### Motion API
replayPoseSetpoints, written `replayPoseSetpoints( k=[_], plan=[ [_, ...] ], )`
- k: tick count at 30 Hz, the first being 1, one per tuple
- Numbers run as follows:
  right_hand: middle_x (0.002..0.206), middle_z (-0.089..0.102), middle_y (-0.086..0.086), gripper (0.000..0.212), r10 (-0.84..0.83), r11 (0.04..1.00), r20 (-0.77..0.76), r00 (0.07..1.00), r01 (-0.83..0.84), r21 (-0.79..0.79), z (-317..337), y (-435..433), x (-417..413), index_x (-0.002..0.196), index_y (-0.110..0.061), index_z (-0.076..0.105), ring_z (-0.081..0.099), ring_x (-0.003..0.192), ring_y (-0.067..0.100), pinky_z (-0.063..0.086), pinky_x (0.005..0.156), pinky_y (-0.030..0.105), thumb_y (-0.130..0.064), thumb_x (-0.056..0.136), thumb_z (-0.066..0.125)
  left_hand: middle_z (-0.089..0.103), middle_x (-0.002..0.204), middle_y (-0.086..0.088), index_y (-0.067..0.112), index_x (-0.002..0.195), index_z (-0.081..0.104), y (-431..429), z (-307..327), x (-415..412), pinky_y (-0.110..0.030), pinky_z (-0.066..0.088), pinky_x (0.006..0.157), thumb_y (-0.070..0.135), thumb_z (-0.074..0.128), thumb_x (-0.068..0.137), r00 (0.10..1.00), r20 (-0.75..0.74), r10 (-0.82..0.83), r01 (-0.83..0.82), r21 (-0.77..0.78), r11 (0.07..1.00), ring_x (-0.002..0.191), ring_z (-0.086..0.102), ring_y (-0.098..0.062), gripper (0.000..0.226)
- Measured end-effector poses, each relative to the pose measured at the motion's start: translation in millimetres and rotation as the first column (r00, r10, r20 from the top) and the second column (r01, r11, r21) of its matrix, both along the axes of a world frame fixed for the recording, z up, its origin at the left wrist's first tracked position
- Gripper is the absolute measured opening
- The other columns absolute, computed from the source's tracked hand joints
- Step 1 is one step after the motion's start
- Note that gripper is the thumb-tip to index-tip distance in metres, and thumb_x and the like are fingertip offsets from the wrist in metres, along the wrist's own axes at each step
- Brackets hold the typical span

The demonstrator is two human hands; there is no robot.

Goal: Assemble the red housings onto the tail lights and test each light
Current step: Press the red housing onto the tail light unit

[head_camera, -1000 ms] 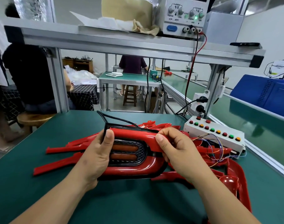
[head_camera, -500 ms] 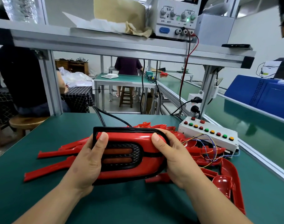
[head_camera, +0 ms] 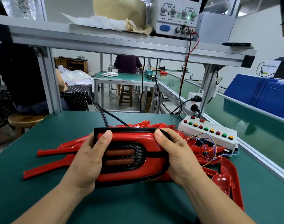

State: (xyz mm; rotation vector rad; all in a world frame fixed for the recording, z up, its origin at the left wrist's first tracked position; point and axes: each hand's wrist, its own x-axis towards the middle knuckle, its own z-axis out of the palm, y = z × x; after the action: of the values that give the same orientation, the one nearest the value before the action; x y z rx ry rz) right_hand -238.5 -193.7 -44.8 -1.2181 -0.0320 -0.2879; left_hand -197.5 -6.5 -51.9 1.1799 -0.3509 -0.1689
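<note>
Gripping with left hand (head_camera: 88, 160) and right hand (head_camera: 178, 157) at opposite ends, thumbs on top, holding tail light (head_camera: 125, 156) in its red housing (head_camera: 134, 138) over the spare housings (head_camera: 57, 168); tilted more face-up than a second ago; likely seated, testing next.

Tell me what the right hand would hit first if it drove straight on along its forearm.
The right hand points up and left in the picture, into the tail light it grips at the right end. Beyond that, probably the left hand holding the other end, though depth is unclear.
</note>
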Motion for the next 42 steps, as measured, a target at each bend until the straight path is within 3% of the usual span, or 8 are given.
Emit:
replayPoseSetpoints(
  k=[5,9,15,29,34,38,40,42],
  plan=[
    [0.093,0.074,0.012,0.046,0.030,0.999,-0.087,0.996,-0.032,-0.026,0,-3,-1,0.109,-0.006,0.064,0.071,0.076,0.023,0.059,0.063,0.034,-0.034,0.074,0.072,0.075,0.095,-0.019,0.020,0.105,0.069,1,-2,5,-0.040,0.059,0.056,0.057,0.057,0.077,0.997,-0.075,-0.023,0.029,0.082,0.996,0.080,0.074,-0.038,0.047],
    [0.108,0.070,0.021,0.045,0.129,0.990,-0.122,0.984,-0.135,-0.039,1,-10,-3,0.121,-0.001,0.060,0.069,0.086,0.027,0.060,0.072,0.037,-0.019,0.080,0.067,0.075,0.099,-0.016,0.031,0.092,0.075,8,-3,11,-0.043,0.060,0.060,0.064,0.055,0.076,0.991,-0.123,-0.044,0.061,0.144,0.988,0.086,0.074,-0.036,0.042],
    [0.107,0.068,0.020,0.051,0.145,0.989,-0.145,0.979,-0.148,-0.015,-2,-10,-1,0.123,0.003,0.056,0.065,0.091,0.032,0.057,0.081,0.043,-0.015,0.077,0.067,0.075,0.100,-0.016,0.030,0.094,0.074,10,-4,12,-0.043,0.060,0.061,0.063,0.063,0.068,0.993,-0.095,-0.067,0.080,0.151,0.985,0.086,0.074,-0.035,0.044],
    [0.092,0.074,0.009,0.038,0.117,0.990,-0.074,0.990,-0.122,-0.067,-1,-11,-1,0.109,-0.006,0.061,0.070,0.076,0.021,0.059,0.066,0.032,-0.018,0.073,0.069,0.077,0.096,-0.010,0.032,0.092,0.075,5,1,2,-0.038,0.059,0.056,0.060,0.061,0.073,0.995,-0.094,-0.015,0.030,0.164,0.986,0.083,0.075,-0.030,0.037],
    [0.102,0.071,0.018,0.045,0.165,0.985,-0.111,0.980,-0.169,-0.031,0,-14,-1,0.118,-0.001,0.060,0.069,0.082,0.027,0.060,0.072,0.037,-0.019,0.078,0.069,0.076,0.098,-0.014,0.031,0.092,0.076,6,3,3,-0.044,0.059,0.059,0.059,0.061,0.074,0.988,-0.153,-0.021,0.042,0.140,0.989,0.085,0.074,-0.033,0.037],
    [0.091,0.071,0.018,0.040,0.164,0.986,-0.109,0.980,-0.159,0.060,-1,-11,1,0.107,0.001,0.068,0.067,0.072,0.026,0.058,0.071,0.038,-0.026,0.077,0.068,0.075,0.102,-0.015,0.028,0.104,0.073,5,7,-1,-0.050,0.059,0.063,0.059,0.062,0.074,0.978,-0.207,-0.024,0.045,0.096,0.994,0.089,0.074,-0.035,0.045],
    [0.088,0.072,0.016,0.038,0.168,0.983,-0.099,0.981,-0.160,0.086,-2,-10,2,0.105,-0.001,0.069,0.067,0.070,0.024,0.058,0.070,0.038,-0.026,0.077,0.067,0.074,0.107,-0.016,0.036,0.122,0.058,6,14,-3,-0.048,0.059,0.063,0.056,0.064,0.070,0.986,-0.169,0.012,0.000,0.069,0.998,0.088,0.073,-0.038,0.056],
    [0.092,0.071,0.017,0.043,0.179,0.981,-0.051,0.983,-0.174,0.084,-2,-8,1,0.114,0.003,0.064,0.068,0.072,0.024,0.058,0.070,0.037,-0.024,0.081,0.064,0.058,0.133,-0.013,0.045,0.135,0.038,11,21,-3,-0.048,0.055,0.082,0.060,0.066,0.069,0.969,0.025,0.246,-0.246,0.198,0.949,0.110,0.065,-0.038,0.073]
  ],
)
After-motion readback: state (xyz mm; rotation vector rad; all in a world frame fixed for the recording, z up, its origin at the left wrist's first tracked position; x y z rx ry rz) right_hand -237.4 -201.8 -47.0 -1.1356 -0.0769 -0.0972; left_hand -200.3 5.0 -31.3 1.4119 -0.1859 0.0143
